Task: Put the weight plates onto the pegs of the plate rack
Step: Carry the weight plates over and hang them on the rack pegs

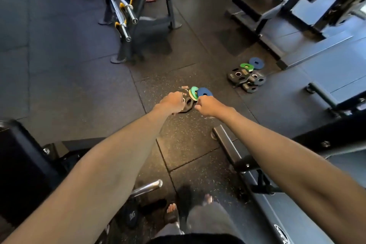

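Head view: I take the black plate as my mark. It is low over the speckled rubber floor, and whether it touches the floor I cannot tell. My left hand is at its left rim, fingers curled tight on the edge and knuckles toward me. A green plate stands tilted just beyond the black plate, with a pale layer against its near face. A blue plate is just beside the green one, to the right. My right hand is at the right of the black plate, fingers clenched, pinching the blue plate's near edge.

Well to the right of the black plate and farther off, a second heap of plates lies on the floor, dark ones below with one green and one blue on top. Far beyond the black plate to the left stands a bar stand. Nearer me than the black plate, a chrome peg juts out by my left forearm, and a bench frame runs under my right forearm.
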